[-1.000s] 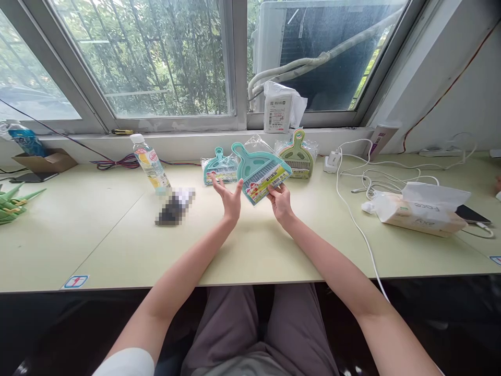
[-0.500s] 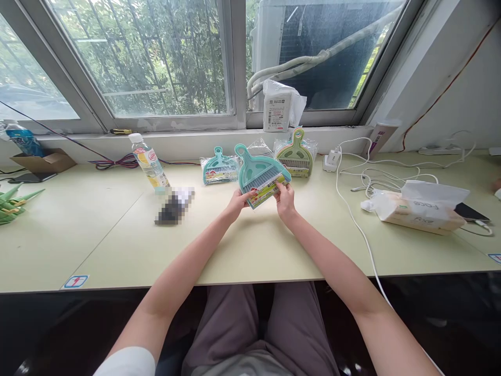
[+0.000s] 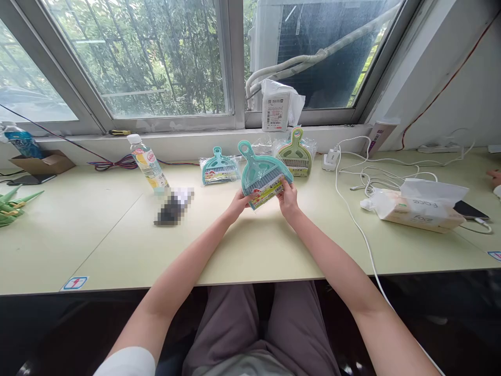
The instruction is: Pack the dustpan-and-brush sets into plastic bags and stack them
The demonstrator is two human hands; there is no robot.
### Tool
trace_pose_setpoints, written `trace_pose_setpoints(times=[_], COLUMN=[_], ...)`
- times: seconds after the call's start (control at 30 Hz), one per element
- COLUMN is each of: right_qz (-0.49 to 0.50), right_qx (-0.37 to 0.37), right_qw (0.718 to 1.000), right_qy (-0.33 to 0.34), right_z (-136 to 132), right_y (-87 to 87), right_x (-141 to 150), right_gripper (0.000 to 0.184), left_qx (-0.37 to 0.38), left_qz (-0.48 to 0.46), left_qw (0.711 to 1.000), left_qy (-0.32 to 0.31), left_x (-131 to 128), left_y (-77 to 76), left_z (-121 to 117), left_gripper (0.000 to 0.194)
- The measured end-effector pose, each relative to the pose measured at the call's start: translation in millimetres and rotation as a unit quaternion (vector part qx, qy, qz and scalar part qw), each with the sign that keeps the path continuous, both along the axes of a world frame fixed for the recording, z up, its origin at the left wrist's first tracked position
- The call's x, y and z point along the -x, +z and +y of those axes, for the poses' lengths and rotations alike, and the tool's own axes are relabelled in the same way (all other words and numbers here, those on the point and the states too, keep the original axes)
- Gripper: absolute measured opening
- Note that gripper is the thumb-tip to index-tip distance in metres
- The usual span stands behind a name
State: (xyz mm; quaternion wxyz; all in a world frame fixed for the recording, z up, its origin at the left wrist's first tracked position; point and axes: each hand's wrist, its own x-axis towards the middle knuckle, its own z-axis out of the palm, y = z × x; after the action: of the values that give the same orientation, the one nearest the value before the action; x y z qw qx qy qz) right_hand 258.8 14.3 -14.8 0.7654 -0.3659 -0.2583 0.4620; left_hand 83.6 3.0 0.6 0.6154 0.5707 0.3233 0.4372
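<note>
Pale desk (image 3: 250,256), window (image 3: 156,62) behind. Left hand (image 3: 238,206), right hand (image 3: 288,199): fingers closed on lower edges of tilted teal dustpan (image 3: 259,166).

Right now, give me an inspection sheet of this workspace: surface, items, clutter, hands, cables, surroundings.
Surface: pale table, arrow label at front left.
Items: held teal brush-and-dustpan set, tilted; second teal set and green set behind, in clear plastic.
Clutter: bottle and pixelated item at left; tissue pack at right.
Hands: left hand and right hand both grip the held set.
Cables: dark bundle back left; white cables at right, one crossing the front edge.
Surroundings: window behind; another person partly visible, right edge.
</note>
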Motion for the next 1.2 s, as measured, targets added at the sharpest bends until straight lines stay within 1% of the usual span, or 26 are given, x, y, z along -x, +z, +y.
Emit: trace_pose_setpoints(times=[0.13, 0.33, 0.47, 0.53, 0.6, 0.67, 0.77, 0.83, 1.03, 1.2], right_qz=[0.001, -0.007, 0.006, 0.012, 0.013, 0.0, -0.046, -0.071, -0.089, -0.094], right_qx=[-0.005, -0.021, 0.002, 0.021, 0.03, 0.022, -0.008, -0.023, -0.019, -0.034], right_qw=[1.0, 1.0, 1.0, 0.999, 0.998, 0.995, 0.981, 0.973, 0.978, 0.98], right_qy=[-0.01, 0.012, 0.013, 0.026, 0.052, 0.096, 0.189, 0.22, 0.187, 0.173], right_z=[1.1, -0.7, 0.0, 0.9, 1.2, 0.4, -2.9, -5.5, -8.3, -8.7], right_y=[-0.2, 2.0, 2.0, 3.1, 5.6, 8.8, 12.1, 12.3, 8.4, 7.5], right_x=[-1.1, -0.6, -0.3, -1.6, -3.9, -6.1, -7.2, -6.0, -2.2, -0.9], right_gripper=[0.032, 0.033, 0.03, 0.025, 0.023, 0.025, 0.036, 0.042, 0.046, 0.057], left_qx=[-0.005, -0.007, -0.011, -0.007, -0.004, -0.005, -0.008, -0.011, -0.025, -0.032], left_qz=[0.005, 0.005, 0.018, 0.013, 0.005, -0.006, -0.022, -0.019, 0.021, 0.03], left_qw=[1.0, 1.0, 0.999, 0.999, 0.999, 0.999, 0.998, 0.998, 0.998, 0.997], left_qy=[0.005, 0.023, 0.03, 0.037, 0.039, 0.041, 0.052, 0.057, 0.054, 0.058], left_x=[-0.8, -0.8, -1.5, -1.7, -1.0, 0.6, 4.1, 6.1, 6.5, 5.4], left_y=[0.0, 2.7, 3.7, 1.7, -1.0, -2.8, -2.0, 0.4, 5.1, 4.4], left_z=[-0.6, -3.0, -4.5, -3.1, -0.2, 3.2, 6.4, 6.3, 0.6, 0.3], left_gripper=[0.054, 0.055, 0.053, 0.052, 0.053, 0.054, 0.053, 0.053, 0.058, 0.056])
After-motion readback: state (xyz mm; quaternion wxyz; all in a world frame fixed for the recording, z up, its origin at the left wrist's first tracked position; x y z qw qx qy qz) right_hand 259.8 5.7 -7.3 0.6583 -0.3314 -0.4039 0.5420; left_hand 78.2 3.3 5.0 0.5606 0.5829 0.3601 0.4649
